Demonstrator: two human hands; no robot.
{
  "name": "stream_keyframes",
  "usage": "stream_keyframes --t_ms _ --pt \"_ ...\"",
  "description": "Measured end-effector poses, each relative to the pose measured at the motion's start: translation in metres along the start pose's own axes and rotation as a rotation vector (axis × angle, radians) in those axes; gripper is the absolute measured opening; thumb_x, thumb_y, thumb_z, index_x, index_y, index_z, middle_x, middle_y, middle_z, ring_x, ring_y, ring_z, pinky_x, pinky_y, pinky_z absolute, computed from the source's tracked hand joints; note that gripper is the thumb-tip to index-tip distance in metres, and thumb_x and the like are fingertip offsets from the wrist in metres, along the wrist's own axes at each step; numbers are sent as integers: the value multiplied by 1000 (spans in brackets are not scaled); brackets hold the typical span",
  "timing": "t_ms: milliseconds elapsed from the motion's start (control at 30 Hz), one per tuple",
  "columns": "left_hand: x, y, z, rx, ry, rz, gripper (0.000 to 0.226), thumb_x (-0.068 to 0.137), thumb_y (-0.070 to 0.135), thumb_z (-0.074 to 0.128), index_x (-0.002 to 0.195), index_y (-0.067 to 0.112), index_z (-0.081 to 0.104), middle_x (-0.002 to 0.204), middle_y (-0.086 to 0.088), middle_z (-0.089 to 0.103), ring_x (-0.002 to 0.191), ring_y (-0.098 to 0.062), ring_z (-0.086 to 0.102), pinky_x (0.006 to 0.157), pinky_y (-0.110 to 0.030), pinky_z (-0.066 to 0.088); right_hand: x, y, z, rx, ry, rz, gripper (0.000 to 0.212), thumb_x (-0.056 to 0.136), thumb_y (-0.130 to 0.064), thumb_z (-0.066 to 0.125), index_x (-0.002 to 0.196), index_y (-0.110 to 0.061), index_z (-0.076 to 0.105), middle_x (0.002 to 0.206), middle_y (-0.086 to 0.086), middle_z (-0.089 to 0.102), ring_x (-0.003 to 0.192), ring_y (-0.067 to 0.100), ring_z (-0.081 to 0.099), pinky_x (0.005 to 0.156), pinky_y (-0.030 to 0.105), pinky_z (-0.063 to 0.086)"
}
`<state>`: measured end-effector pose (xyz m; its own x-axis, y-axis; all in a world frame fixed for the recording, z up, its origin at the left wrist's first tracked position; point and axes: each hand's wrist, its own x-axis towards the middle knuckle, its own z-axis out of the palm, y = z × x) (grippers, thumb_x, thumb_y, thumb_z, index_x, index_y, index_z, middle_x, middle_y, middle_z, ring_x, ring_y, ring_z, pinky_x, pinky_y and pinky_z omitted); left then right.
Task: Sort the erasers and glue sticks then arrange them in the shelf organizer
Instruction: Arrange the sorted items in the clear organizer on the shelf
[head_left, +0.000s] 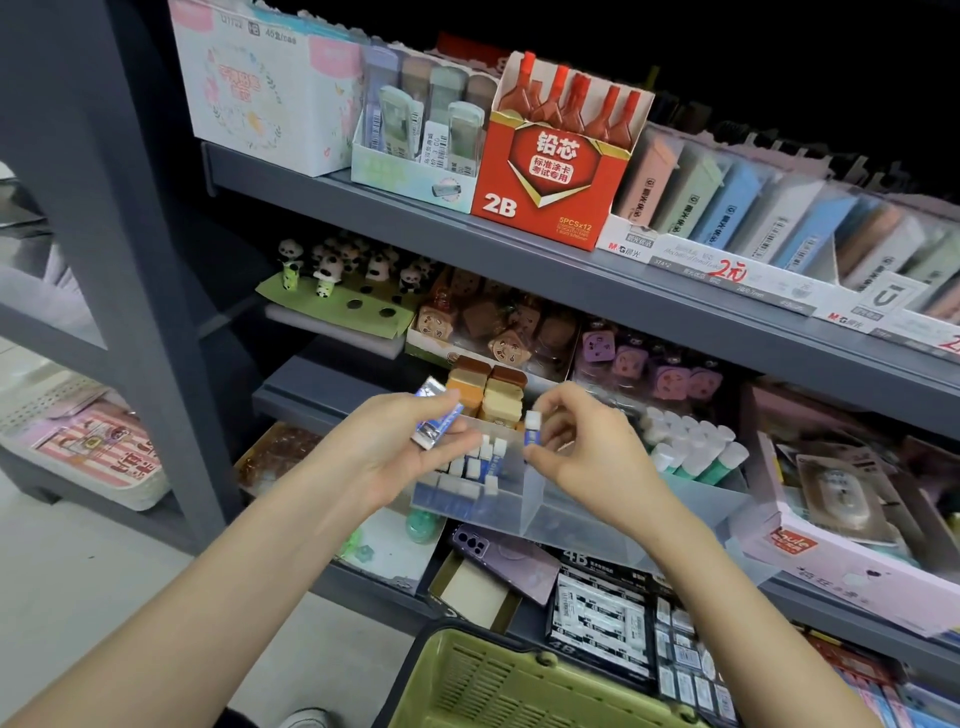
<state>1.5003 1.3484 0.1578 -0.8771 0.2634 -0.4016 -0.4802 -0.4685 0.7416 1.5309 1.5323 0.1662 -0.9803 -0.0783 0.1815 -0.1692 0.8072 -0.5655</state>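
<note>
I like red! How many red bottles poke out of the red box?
5 red bottles, side by side in the red box on the upper shelf; more may hide behind them.

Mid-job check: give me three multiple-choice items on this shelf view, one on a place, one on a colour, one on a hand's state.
1. Where in the organizer do the stored erasers sit? A left compartment B right compartment C both
2. The basket is: A red B green C blue
3. The right hand: A lies flat, open B curled, empty C pinches an eraser
Answers: 1 A, all lie left of the divider; 2 B, its green rim shows below; 3 C, fingertips pinch one blue-white eraser.
</note>
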Motion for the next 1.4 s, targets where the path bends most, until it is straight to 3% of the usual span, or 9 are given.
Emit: stream_keyframes --t_ms 133,300,400,633,833,1000,1233,1400 --pt "4 1 -6 -72 87 -36 9 88 3 60 88 -6 57 82 -19 56 74 -27 62 60 -37 60 2 14 13 -111 -20 31 24 81 -15 71 90 -25 51 80 -7 68 75 9 63 71 21 48" --pt "6 0 -9 -49 84 -59 10 88 4 62 90 -5 58 84 -21 57 77 -27 62 55 -35 59 5 18 32 -258 72 -51 21 79 -29 72 87 -26 54 79 -11 66 81 11 50 71 25 29" --pt "8 0 -10 -44 75 -62 10 87 4 62 90 -5 58 81 -20 57 73 -27 63 55 -34 59 6 20 38 -220 72 -38 20 78 -28 72 85 -27 54 78 -11 66 83 11 47 74 25 26" --pt "11 0 -14 -21 62 -68 10 87 4 62 90 -5 58 82 -19 58 79 -30 63 54 -31 58 12 19 42 -115 -114 68 13 78 -22 70 82 -27 60 69 -13 67 80 7 60 91 31 41" --pt "10 0 -15 -14 57 -67 11 86 4 62 90 -5 58 79 -19 59 75 -29 64 54 -30 57 22 18 39 -25 -304 186 22 80 -20 71 71 -33 56 68 -17 66 75 -1 60 84 27 50" --pt "9 0 -13 -2 58 -67 13 86 5 62 92 -5 58 81 -20 59 75 -29 65 56 -31 58 26 15 41 -68 -278 189 21 78 -24 72 69 -27 54 62 -16 57 76 9 57 79 28 45" --pt "3 1 -9 18 37 -110 21 96 10 47 95 -8 57 84 -25 63 81 -34 66 52 -27 57 25 13 34 -66 -325 125 23 78 -24 75 71 -29 53 66 -14 59 67 5 54 71 26 46" --pt "0 -1 -7 123 -19 -114 25 99 9 40 95 -8 58 86 -26 70 75 -29 70 56 -25 53 20 11 29 -51 -240 71 17 79 -26 74 73 -27 58 77 -11 62 77 10 60 79 35 52"
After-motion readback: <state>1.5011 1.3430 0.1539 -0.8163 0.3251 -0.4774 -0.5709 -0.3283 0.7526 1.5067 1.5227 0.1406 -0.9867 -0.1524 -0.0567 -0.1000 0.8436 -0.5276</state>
